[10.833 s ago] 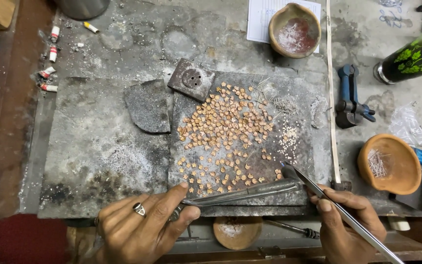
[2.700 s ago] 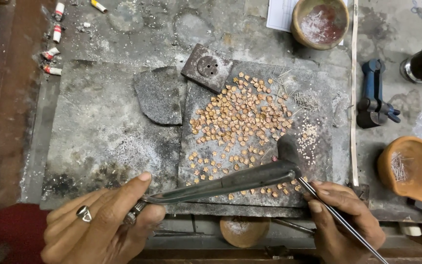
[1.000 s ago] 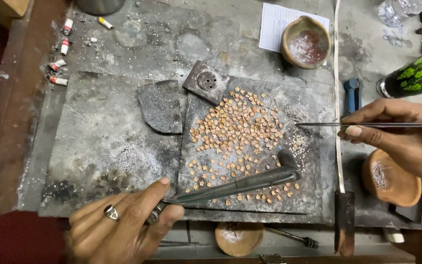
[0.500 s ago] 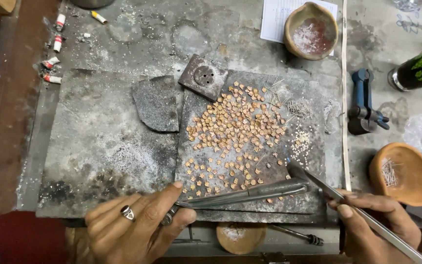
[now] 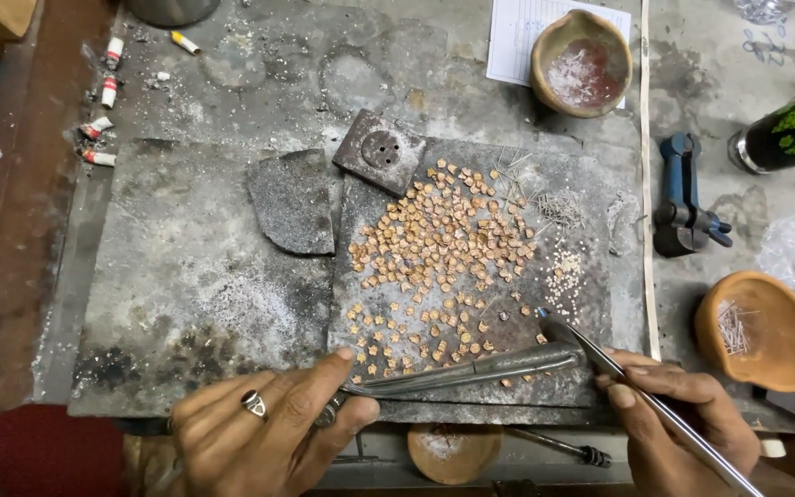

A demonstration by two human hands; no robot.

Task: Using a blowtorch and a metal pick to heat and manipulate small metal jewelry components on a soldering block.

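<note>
Head view: both hands at work over small copper-coloured pieces (image 5: 434,258).
Left hand (image 5: 269,433) fingers pinch a blowpipe (image 5: 471,370); right hand (image 5: 683,423) fingers grip tweezers (image 5: 618,373), tips just beyond, steadying aim at the pieces.

We see long steel tweezers (image 5: 655,405) slanting up-left to the scattered small coppery pieces (image 5: 434,262) on the dark slab, and a long grey metal blowpipe tool (image 5: 471,373) lying almost level below them.

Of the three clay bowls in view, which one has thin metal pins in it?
The orange clay bowl at the right edge, beside the right hand; the others hold whitish powder.
</note>
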